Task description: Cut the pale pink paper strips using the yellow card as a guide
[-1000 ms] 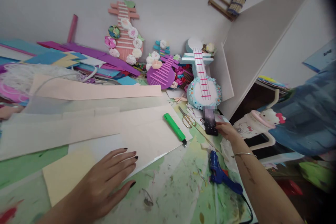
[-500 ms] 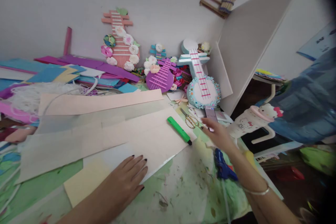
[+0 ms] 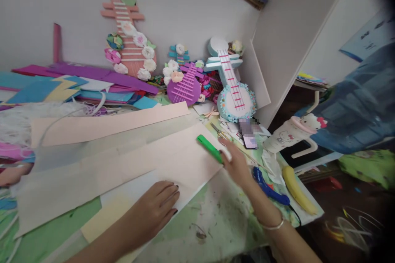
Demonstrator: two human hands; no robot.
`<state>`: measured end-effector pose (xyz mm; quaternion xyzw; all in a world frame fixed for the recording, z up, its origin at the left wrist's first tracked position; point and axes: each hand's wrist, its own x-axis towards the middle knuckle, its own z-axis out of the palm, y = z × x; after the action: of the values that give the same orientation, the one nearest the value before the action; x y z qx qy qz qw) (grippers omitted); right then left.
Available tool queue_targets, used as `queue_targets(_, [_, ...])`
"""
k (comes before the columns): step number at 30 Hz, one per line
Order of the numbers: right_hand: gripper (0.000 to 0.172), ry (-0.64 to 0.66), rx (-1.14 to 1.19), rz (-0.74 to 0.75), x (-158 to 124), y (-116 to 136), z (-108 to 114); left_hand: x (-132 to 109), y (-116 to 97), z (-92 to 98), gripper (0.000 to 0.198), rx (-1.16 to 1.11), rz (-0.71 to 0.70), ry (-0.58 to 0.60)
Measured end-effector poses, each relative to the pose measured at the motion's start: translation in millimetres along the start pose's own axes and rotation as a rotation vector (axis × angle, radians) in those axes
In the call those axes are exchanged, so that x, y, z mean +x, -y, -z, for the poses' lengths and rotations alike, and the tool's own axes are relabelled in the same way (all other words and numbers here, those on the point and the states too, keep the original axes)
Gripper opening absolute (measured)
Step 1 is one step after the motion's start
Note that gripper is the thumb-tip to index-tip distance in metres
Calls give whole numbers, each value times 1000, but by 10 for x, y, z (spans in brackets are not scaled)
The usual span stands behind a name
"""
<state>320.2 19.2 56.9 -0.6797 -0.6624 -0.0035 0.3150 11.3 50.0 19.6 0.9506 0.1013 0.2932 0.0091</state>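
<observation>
My left hand [image 3: 159, 203] lies palm down with outstretched fingers on the lower edge of a large pale pink sheet [image 3: 182, 156]. A cream piece [image 3: 103, 222] and a whitish piece lie partly under that hand and forearm. My right hand [image 3: 237, 165] is at the sheet's right corner, its fingers closed around a small white object [image 3: 226, 155] whose kind I cannot make out. The same hand meets the lower end of a green utility knife [image 3: 209, 148] lying on the sheet and covers its tip. Just beyond the fingers are gold-handled scissors [image 3: 224, 134], partly hidden.
A blue glue gun [image 3: 268, 187] and a banana [image 3: 298, 191] lie right of my forearm. A white tumbler [image 3: 285, 135] stands behind them. Lute-shaped crafts [image 3: 236, 100] lean along the wall. Coloured sheets [image 3: 101, 74] and white strings [image 3: 52, 117] are piled left.
My right hand has moved left and nearer from beside the scissors to the knife's lower end, and a white object now shows in its fingers. The view has shifted slightly.
</observation>
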Motion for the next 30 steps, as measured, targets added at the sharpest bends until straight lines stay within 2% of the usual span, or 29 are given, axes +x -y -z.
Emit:
queue_targets(2, [34,-134,-154,-311,121,-457,317,-13,-6,-28,25,-40,32,-30])
queue_targets(3, [31,-153,-191,-387,162,-678,463,-16,-11,-43,26,-60,49,-46])
queue_targets(5, [27,-145,-223,-465,202,-1047,687,-17,-17,-62,26,-93,80,-76])
queue_targets(8, [16,-86,-237,-511,188,-1367,812,-13,-7,-56,25,-108,81,-55])
queue_targets(14, [14,-18,-214,-507,149,-1560,686,-45,30,-38,24,-97,66,0])
queue_targets(19, [16,-39,-231,-524,177,-1676,668,-46,16,-70,24,-110,85,-21])
queue_targets(25, [14,-80,-225,-531,326,-1823,720,-26,-1,-65,24,-103,85,-20])
queue_targets(30, [16,-90,-185,-501,496,-1927,672,-28,7,-45,25,-104,93,-3])
